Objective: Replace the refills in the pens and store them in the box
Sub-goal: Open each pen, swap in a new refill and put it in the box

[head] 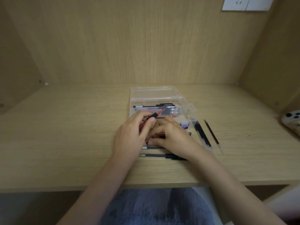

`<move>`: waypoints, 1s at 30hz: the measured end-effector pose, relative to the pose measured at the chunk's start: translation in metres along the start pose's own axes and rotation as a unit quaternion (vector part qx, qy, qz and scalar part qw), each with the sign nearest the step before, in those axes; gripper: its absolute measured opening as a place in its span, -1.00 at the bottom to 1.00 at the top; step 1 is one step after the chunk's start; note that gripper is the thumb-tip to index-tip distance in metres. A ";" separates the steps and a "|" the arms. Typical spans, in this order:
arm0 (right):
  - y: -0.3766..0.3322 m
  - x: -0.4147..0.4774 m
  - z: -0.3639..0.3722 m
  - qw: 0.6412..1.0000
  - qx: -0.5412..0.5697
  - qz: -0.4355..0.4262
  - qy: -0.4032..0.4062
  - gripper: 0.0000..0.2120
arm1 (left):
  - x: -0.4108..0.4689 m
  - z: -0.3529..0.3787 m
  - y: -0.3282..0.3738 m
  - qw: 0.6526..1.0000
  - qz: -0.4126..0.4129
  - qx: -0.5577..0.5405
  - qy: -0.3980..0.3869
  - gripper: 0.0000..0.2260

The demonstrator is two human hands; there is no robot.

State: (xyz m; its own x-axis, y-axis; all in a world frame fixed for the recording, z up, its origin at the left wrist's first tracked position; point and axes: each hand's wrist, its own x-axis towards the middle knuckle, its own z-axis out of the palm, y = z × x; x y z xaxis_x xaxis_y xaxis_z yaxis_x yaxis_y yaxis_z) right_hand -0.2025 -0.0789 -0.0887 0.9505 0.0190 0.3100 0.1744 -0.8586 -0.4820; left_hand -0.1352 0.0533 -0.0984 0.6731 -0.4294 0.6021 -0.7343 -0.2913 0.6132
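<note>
A clear plastic box (184, 101) lies open on the desk, its lid folded back toward the wall. Inside it are a black pen (154, 106) and a bundle of dark refills (168, 111). My left hand (131, 135) is shut on a red pen (156, 114), tip up and to the right, just in front of the box. My right hand (170, 137) rests palm down on the desk, fingers on a pen part that it mostly hides. Two black pens (155, 155) lie under my wrists. Two loose refills (203, 135) lie to the right.
A phone (292, 121) sits at the desk's right edge. A small purple and white item (185, 123) lies next to the box's front right corner. Wooden walls close the desk at the back and both sides. A white socket (246, 4) is on the back wall.
</note>
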 end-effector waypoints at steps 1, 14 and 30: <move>0.001 -0.001 0.002 1.000 -0.004 -0.002 0.004 -0.86 | 0.000 0.000 0.000 1.000 -0.002 -0.002 0.002 -0.80; 0.022 -0.016 -0.043 0.944 0.262 0.133 0.153 -0.90 | -0.001 -0.002 0.005 0.999 -0.001 0.011 -0.033 -0.84; 0.022 -0.012 -0.045 0.965 0.206 0.083 0.136 -0.82 | -0.002 0.000 0.004 0.996 0.021 0.021 -0.084 -0.85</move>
State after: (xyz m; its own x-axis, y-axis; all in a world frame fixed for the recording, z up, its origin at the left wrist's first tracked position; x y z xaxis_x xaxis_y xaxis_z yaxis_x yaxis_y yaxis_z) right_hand -0.2217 -0.1207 -0.0665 0.8812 -0.2850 0.3771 0.1658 -0.5607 -0.8112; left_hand -0.1393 0.0530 -0.0966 0.6206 -0.5783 0.5296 -0.7663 -0.3038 0.5662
